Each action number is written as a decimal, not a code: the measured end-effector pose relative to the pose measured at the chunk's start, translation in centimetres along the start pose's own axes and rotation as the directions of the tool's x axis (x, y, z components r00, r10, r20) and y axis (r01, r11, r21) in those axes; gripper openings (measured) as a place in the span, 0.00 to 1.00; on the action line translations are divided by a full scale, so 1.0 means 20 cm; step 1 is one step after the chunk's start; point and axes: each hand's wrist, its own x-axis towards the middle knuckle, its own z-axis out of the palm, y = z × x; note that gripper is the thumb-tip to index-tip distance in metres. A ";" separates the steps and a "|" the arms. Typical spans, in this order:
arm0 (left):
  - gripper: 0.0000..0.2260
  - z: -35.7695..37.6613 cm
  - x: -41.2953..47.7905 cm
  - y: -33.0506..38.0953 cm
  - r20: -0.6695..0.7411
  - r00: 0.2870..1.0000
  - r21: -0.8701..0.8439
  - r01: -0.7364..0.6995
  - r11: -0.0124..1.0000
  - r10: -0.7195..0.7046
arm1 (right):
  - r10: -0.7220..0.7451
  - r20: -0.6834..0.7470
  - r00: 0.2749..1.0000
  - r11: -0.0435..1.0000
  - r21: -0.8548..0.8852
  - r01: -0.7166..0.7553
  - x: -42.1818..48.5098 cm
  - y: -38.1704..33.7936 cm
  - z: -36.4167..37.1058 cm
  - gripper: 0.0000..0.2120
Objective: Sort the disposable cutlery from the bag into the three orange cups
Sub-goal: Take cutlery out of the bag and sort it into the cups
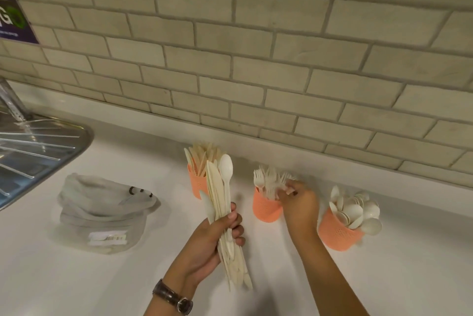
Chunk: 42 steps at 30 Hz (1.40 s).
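Pale plastic cutlery (218, 189), likely light and slippery, is clasped mid-handle by the left hand (215, 241) while forks (266, 181) in the middle cup (263, 210) are pinched by the right hand (298, 204)

Wall ahead of me: pale beige rectangular tiles (256, 34) laid brick-fashion, grey grout. Below it, a smooth white countertop (122, 280). Ribbed stainless-steel drainboard (38, 144) at my far left. Dark purple poster (18, 24) above it. Light dim, warm.

Orange cups (266, 209), pale cutlery (213, 187)
Cups are patterned with fine dots. Cutlery is coloured cream to white, bag (102, 213) grey, counter (153, 162) white, tiles (256, 59) beige in brick bond.
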 end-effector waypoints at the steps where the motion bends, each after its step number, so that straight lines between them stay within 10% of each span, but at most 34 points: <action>1: 0.13 0.00 0.00 0.00 -0.021 1.000 0.031 -0.013 0.999 0.013 | -0.070 -0.035 0.997 0.998 -0.006 0.070 -0.02 -0.04 -0.04 0.13; 6: 0.10 0.03 0.00 -0.01 -0.043 0.998 0.136 -0.033 0.990 0.039 | -0.212 0.090 0.973 0.943 0.280 0.179 -0.24 -0.25 -0.18 0.07; 14: 0.07 0.12 -0.03 -0.06 0.106 0.991 0.236 0.050 0.970 -0.077 | 0.015 0.504 0.864 0.855 0.441 -0.272 -0.33 -0.29 -0.24 0.06; 22: 0.02 0.15 0.06 -0.12 -0.034 0.995 0.240 0.101 0.966 -0.095 | 0.156 0.189 0.969 0.756 0.609 -0.241 -0.32 -0.18 -0.51 0.04; 29: 0.03 0.19 0.13 -0.17 -0.023 0.995 0.164 0.097 0.982 -0.094 | 0.113 -0.352 0.929 0.941 0.339 0.014 -0.28 0.18 -0.78 0.06; 42: 0.10 0.27 0.14 -0.21 0.042 0.984 0.142 0.163 0.976 -0.171 | 0.266 -0.081 0.960 0.931 -0.237 -0.278 -0.09 0.50 -0.62 0.19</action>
